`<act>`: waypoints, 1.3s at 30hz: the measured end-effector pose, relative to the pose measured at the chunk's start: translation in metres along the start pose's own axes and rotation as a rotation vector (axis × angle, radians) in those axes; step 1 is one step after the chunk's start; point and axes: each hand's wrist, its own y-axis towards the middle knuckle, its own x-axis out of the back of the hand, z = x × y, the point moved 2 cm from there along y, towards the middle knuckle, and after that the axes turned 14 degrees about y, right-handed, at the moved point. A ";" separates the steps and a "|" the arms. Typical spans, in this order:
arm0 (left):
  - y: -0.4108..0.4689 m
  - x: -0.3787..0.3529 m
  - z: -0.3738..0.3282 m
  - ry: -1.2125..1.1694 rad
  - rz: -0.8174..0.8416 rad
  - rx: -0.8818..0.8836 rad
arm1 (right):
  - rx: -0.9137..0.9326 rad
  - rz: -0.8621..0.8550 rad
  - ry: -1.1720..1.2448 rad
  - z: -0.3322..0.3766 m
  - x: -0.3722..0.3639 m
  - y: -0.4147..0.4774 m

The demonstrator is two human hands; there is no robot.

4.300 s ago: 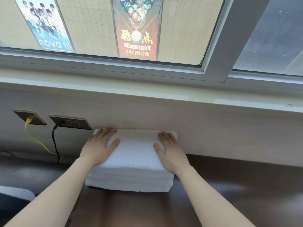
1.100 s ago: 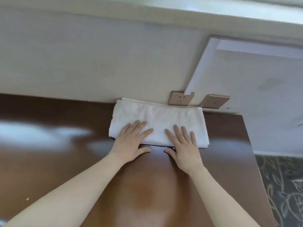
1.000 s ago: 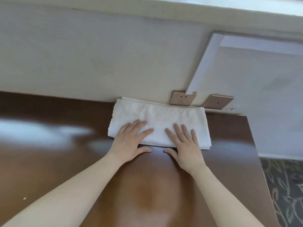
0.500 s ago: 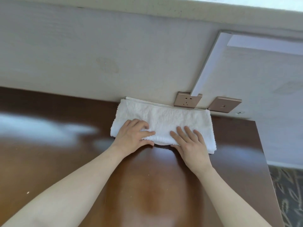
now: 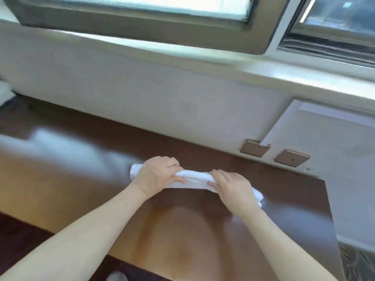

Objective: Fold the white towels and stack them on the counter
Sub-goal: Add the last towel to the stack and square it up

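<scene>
Counter point(image 5: 81, 179) glossy brown, towel point(image 5: 194, 178) gripped | pale wall point(image 5: 121, 88), window point(image 5: 142, 9) behind | sockets point(image 5: 254, 150) right

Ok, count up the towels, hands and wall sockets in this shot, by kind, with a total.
Towels: 1, the white towel
Hands: 2, left hand and right hand, both gripping the towel
Wall sockets: 2, near socket and far socket
Total: 5
A white shape at the left edge is too cut off to count.
</scene>
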 end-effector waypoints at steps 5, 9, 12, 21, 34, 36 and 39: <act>-0.040 0.079 0.066 0.117 -0.039 0.046 | 0.116 0.007 0.034 0.080 -0.006 0.061; -0.075 0.140 0.126 0.193 -0.110 0.076 | 0.218 -0.009 0.054 0.159 -0.011 0.114; -0.107 0.191 0.182 0.275 -0.157 0.091 | 0.252 0.031 0.051 0.224 -0.028 0.157; -0.188 0.300 0.331 0.444 -0.176 0.161 | 0.365 0.014 0.154 0.386 -0.091 0.266; -0.222 0.363 0.570 0.490 -0.124 0.208 | 0.478 -0.027 0.210 0.516 -0.198 0.468; -0.217 0.365 0.616 0.470 -0.127 0.207 | 0.479 -0.055 0.212 0.529 -0.214 0.507; -0.203 0.368 0.680 0.479 -0.139 0.201 | 0.466 -0.082 0.226 0.545 -0.231 0.565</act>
